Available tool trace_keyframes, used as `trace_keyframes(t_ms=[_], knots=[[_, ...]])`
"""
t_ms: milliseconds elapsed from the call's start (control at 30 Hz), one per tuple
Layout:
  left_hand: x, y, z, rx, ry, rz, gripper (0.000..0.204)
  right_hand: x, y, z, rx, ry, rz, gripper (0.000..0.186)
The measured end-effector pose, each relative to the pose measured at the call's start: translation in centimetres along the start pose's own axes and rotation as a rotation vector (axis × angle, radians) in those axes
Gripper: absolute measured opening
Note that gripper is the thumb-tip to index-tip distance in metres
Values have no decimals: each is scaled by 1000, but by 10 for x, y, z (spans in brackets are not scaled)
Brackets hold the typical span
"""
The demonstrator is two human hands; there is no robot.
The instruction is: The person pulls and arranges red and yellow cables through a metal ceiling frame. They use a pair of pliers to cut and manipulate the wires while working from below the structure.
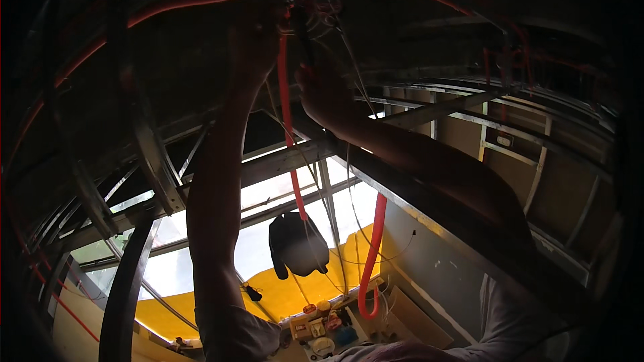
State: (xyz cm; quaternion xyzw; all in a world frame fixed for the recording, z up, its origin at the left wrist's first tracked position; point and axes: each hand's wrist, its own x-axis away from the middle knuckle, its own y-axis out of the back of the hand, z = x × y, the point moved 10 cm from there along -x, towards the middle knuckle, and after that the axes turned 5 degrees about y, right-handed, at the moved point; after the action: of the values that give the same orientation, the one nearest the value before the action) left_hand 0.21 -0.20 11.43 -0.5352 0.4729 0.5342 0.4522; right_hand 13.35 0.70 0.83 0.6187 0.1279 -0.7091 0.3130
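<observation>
Both my arms reach overhead to a dim bundle of thin wires (325, 10), where several red corrugated conduits meet. My left hand (256, 43) is closed at the left side of the bundle; shadow hides what its fingers hold. Lower and to the right, my right hand (322, 94) is wrapped round a dark slim tool (303, 37) that points up into the wires. The tool's kind is too dark to tell. A red conduit (284, 90) hangs down between my hands, with loose wires beside it.
Metal ceiling framing surrounds my arms, with a beam (429, 204) under my right forearm. Below hang a red conduit loop (367, 288) and a dark jacket (298, 245) before a bright window and yellow sheet (268, 295). Lower still, a cluttered surface (359, 325) holds small items.
</observation>
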Motion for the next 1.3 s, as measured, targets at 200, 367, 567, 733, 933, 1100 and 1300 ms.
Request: trace_keyframes(t_ms=[200,367,567,733,933,1100,1300], knots=[[1,3,1,108,-27,-12,18,-7,-6,10,-95,11,-13,32],[0,-3,-2,51,13,28,20,-5,-7,5,-429,-62,-58,30],[-1,-2,-3,63,20,37,20,-8,-12,2,-440,-111,-26,21],[2,-2,0,124,60,38,23,-9,-15,1,-461,-122,-32,17],[1,1,2,114,57,67,28,-11,-21,2,-455,-111,8,22],[0,-1,3,151,68,60,28,-14,-15,10,-301,89,-64,23],[3,2,10,219,157,22,18,-12,-13,7,-517,-55,32,18]])
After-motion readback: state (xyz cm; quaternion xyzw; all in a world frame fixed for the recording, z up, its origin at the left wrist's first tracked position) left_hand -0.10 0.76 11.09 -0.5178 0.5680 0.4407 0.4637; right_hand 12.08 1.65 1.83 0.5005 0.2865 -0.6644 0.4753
